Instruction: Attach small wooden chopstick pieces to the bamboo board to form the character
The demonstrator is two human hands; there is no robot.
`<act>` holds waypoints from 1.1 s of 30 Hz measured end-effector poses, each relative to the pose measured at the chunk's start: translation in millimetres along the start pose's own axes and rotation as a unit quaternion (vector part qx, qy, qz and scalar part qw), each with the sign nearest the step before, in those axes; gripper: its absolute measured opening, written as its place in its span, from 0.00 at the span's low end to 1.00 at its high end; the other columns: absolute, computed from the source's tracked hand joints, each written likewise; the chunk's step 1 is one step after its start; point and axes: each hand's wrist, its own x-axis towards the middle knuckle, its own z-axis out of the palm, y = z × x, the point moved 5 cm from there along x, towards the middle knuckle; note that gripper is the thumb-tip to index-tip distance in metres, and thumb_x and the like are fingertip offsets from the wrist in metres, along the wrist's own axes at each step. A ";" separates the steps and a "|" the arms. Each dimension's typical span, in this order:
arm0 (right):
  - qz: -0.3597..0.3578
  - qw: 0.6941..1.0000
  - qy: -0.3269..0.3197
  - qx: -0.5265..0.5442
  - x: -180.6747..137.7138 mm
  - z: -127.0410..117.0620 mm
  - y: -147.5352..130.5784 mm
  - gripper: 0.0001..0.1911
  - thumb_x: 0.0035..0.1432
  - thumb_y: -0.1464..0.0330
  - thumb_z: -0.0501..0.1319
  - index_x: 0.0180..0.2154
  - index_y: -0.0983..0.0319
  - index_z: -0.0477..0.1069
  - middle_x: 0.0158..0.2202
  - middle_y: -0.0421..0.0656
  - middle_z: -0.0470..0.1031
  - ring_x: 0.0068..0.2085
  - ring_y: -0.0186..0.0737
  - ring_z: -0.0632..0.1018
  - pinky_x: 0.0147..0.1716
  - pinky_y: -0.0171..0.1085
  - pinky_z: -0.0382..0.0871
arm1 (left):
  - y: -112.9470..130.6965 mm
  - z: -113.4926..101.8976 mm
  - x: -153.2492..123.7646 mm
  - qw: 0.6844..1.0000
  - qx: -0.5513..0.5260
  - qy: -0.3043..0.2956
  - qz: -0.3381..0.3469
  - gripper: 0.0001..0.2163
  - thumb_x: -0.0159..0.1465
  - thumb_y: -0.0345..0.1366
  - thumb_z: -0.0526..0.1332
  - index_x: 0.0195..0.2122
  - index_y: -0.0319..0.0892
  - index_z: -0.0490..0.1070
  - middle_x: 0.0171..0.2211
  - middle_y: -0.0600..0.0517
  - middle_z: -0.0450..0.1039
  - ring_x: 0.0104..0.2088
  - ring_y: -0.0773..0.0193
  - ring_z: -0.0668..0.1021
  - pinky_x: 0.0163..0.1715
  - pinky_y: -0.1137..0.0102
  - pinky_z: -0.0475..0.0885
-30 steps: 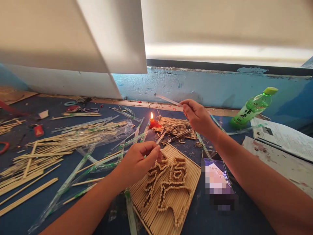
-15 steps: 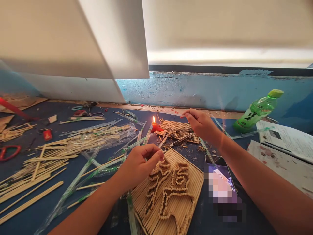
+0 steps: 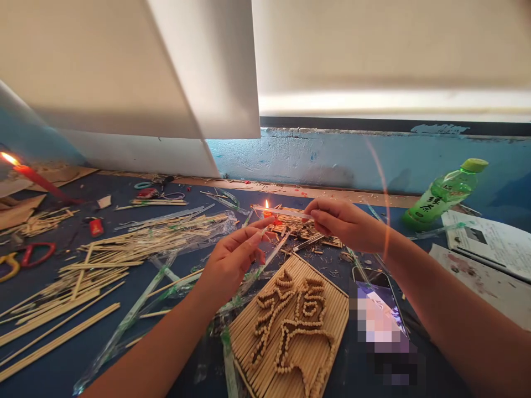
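Note:
My right hand (image 3: pixel 344 221) pinches a thin translucent glue stick (image 3: pixel 286 211), which points left across the flame of a short red candle (image 3: pixel 269 215). The stick's far tip looks dark. Just left of and below the candle, my left hand (image 3: pixel 232 262) is closed with a small pale piece of stick (image 3: pixel 263 234) between thumb and fingers. Below both hands lies a panel of bamboo sticks (image 3: pixel 336 301), set at an angle. Short stick pieces stand on it in raised outlines of a Chinese character (image 3: pixel 286 323).
Loose bamboo sticks (image 3: pixel 103 260) and plastic wrappers (image 3: pixel 136 309) cover the left side. A lit red candle (image 3: pixel 45 182), scissors (image 3: pixel 39 253) and a red lighter (image 3: pixel 96 226) lie further left. A phone (image 3: pixel 381 309), green bottle (image 3: pixel 446 193) and papers (image 3: pixel 489 243) are right.
My right hand has brought the glue stick down and left to the candle flame. My left hand has drawn back from the panel, slightly left and up. The view has shifted a little left.

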 end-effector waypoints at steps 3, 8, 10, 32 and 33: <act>0.001 1.000 0.001 0.006 -0.6 4.2 -1.4 0.12 0.69 0.61 0.55 0.38 0.59 0.72 0.25 0.36 0.66 0.25 0.32 0.65 0.25 0.34 0.58 | -1.9 2.8 -0.8 0.999 -0.043 -0.006 -0.002 0.06 0.65 0.38 0.63 0.35 0.42 0.77 0.44 0.46 0.77 0.36 0.64 0.74 0.34 0.69 0.71; 0.005 0.992 0.103 0.070 4.9 -10.0 8.5 0.13 0.69 0.58 0.55 0.39 0.58 0.71 0.24 0.36 0.61 0.23 0.33 0.61 0.22 0.35 0.55 | -2.1 4.5 -1.2 0.998 0.043 -0.038 0.003 0.10 0.64 0.42 0.63 0.31 0.41 0.74 0.29 0.51 0.70 0.31 0.64 0.71 0.34 0.67 0.69; 0.003 0.978 0.179 0.106 6.1 -26.1 13.1 0.12 0.68 0.57 0.54 0.40 0.58 0.69 0.25 0.36 0.59 0.23 0.33 0.60 0.22 0.36 0.55 | -3.3 4.6 -1.3 0.989 0.138 -0.055 -0.012 0.12 0.66 0.43 0.61 0.31 0.41 0.73 0.28 0.51 0.70 0.31 0.64 0.71 0.34 0.68 0.68; 0.055 0.989 0.108 -0.091 11.6 -0.5 46.3 0.14 0.66 0.66 0.54 0.46 0.61 0.75 0.37 0.45 0.81 0.27 0.36 0.70 0.28 0.38 0.61 | 27.1 -47.2 2.9 0.880 0.407 0.227 0.093 0.12 0.67 0.43 0.58 0.32 0.43 0.75 0.53 0.45 0.70 0.50 0.53 0.74 0.39 0.66 0.72; 0.055 0.988 0.106 -0.096 12.2 1.4 47.7 0.14 0.67 0.66 0.53 0.46 0.61 0.75 0.37 0.45 0.81 0.27 0.36 0.70 0.28 0.38 0.61 | 25.8 -47.7 3.2 0.892 0.387 0.219 0.082 0.12 0.67 0.44 0.58 0.33 0.43 0.76 0.50 0.46 0.73 0.48 0.53 0.75 0.38 0.67 0.71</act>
